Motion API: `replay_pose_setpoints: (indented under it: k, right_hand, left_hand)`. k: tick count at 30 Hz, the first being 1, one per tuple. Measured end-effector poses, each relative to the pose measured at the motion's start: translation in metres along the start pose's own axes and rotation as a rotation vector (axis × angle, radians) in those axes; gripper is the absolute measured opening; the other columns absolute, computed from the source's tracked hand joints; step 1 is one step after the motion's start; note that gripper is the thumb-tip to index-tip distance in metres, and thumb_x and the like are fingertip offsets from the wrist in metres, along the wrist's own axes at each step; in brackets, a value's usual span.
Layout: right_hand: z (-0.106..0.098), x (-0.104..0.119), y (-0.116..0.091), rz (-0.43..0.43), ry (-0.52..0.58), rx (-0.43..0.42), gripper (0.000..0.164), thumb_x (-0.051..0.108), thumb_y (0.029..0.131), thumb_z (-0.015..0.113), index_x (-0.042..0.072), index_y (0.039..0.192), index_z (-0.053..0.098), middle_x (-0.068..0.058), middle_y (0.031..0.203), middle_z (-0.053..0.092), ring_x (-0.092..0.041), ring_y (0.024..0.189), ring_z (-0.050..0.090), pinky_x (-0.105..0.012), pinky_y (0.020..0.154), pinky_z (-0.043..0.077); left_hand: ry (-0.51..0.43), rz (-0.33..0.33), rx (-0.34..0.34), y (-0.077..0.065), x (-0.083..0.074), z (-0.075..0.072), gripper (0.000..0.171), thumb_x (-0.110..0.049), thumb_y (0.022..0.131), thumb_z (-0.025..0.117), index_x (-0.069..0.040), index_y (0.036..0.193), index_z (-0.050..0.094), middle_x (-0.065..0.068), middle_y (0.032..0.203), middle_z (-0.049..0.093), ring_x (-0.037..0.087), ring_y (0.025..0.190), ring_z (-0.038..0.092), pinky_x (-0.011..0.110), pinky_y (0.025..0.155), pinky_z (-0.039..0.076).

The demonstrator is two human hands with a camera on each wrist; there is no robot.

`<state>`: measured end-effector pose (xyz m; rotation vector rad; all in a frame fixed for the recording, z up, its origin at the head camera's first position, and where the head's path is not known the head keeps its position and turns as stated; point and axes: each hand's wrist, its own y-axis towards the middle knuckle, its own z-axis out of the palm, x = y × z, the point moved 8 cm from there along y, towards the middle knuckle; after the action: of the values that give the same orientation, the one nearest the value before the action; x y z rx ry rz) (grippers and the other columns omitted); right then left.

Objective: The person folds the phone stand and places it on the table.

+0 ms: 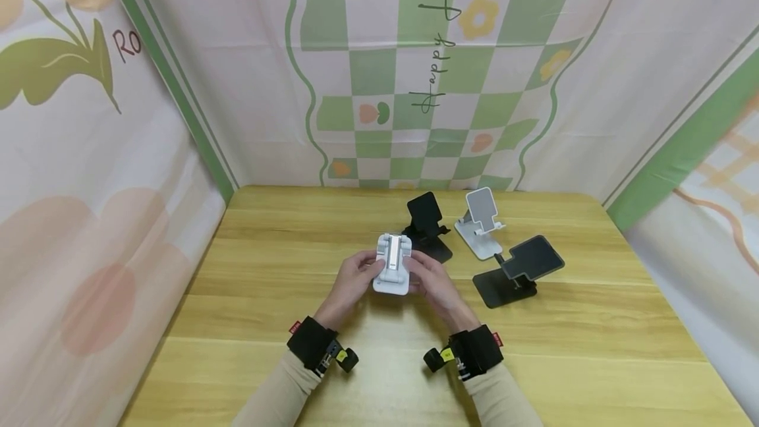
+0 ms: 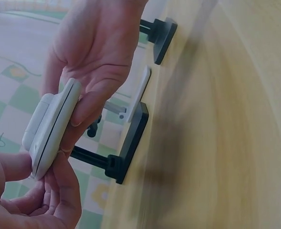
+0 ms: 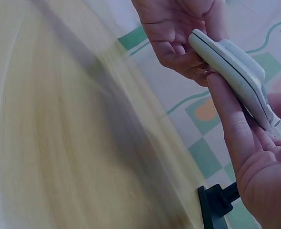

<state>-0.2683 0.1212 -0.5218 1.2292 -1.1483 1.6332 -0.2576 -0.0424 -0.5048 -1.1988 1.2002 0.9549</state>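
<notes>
Both hands hold a white folding phone stand [image 1: 392,282], folded flat, above the middle of the table. Its hinged arm, with a pale strip down the centre, faces up. My left hand [image 1: 351,285] pinches the left edge, thumb on top and fingers beneath. The right hand [image 1: 437,286] grips the opposite edge in the same way. In the left wrist view the folded stand [image 2: 55,129] shows edge-on, its two plates pressed together with a thin dark seam. The right wrist view shows the stand [image 3: 231,71] tilted between the fingers.
Three unfolded phone stands stand on the wooden table [image 1: 255,321] beyond and to the right: a black one [image 1: 425,215] just behind the hands, a white one [image 1: 482,208] with a grey pad, and a dark one [image 1: 535,257] nearer. Printed curtains [image 1: 255,84] surround the table.
</notes>
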Motion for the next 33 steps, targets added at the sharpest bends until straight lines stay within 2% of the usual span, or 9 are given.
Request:
replay_pose_setpoints:
  k: [6,10,15,18,22,26,33]
  right_hand:
    - [0.000,0.001,-0.001,-0.006,-0.017,0.021,0.053,0.027,0.111,0.048,-0.005,0.152,0.041,-0.024,0.137,0.060,-0.016,0.101,0.070,-0.030,0.085,0.060]
    - [-0.003,0.003,0.000,-0.016,0.001,0.012,0.053,0.028,0.110,0.050,-0.004,0.152,0.042,-0.024,0.142,0.058,-0.018,0.100,0.072,-0.033,0.087,0.061]
    - [-0.010,0.002,0.004,-0.024,0.047,-0.031,0.050,0.027,0.110,0.052,-0.003,0.149,0.046,-0.019,0.132,0.065,-0.019,0.097,0.074,-0.037,0.088,0.062]
    - [-0.014,0.001,0.004,-0.028,0.044,-0.048,0.048,0.027,0.110,0.050,-0.003,0.148,0.047,-0.020,0.130,0.067,-0.020,0.098,0.074,-0.039,0.091,0.061]
    - [-0.016,0.001,0.004,-0.031,0.027,-0.042,0.049,0.028,0.111,0.049,-0.003,0.148,0.046,-0.026,0.134,0.064,-0.026,0.105,0.074,-0.042,0.096,0.059]
    - [-0.017,-0.001,0.004,-0.022,0.022,-0.045,0.049,0.028,0.111,0.050,-0.003,0.148,0.047,-0.026,0.133,0.064,-0.029,0.106,0.073,-0.043,0.097,0.059]
    - [-0.016,-0.003,-0.001,-0.016,0.000,-0.030,0.052,0.028,0.111,0.049,-0.005,0.151,0.042,-0.024,0.131,0.066,-0.025,0.105,0.073,-0.040,0.096,0.059]
  left_hand:
    - [0.000,0.002,-0.007,0.001,-0.003,-0.003,0.044,-0.017,0.106,0.059,0.007,0.142,0.053,0.019,0.125,0.064,0.022,0.104,0.066,0.031,0.090,0.058]
    - [-0.006,-0.001,-0.026,0.002,-0.003,-0.008,0.043,-0.016,0.106,0.059,0.006,0.142,0.054,0.018,0.124,0.064,0.020,0.102,0.066,0.029,0.089,0.058]
    - [0.011,0.003,-0.046,0.006,-0.001,-0.014,0.042,-0.016,0.106,0.059,0.007,0.140,0.055,0.020,0.123,0.065,0.020,0.099,0.066,0.029,0.086,0.058]
    - [0.037,-0.004,-0.060,0.008,0.000,-0.017,0.042,-0.016,0.105,0.060,0.007,0.140,0.056,0.019,0.122,0.065,0.019,0.098,0.065,0.027,0.084,0.057]
    - [0.051,-0.009,-0.085,0.011,-0.001,-0.023,0.042,-0.016,0.105,0.061,0.008,0.139,0.056,0.019,0.120,0.066,0.019,0.096,0.064,0.025,0.081,0.056]
    - [0.052,-0.014,-0.105,0.015,0.000,-0.031,0.041,-0.014,0.104,0.061,0.010,0.137,0.057,0.021,0.118,0.066,0.021,0.095,0.064,0.024,0.078,0.055]
    - [0.101,-0.026,-0.156,0.027,0.006,-0.049,0.038,-0.014,0.103,0.062,0.010,0.133,0.060,0.021,0.116,0.068,0.022,0.098,0.063,0.022,0.076,0.053]
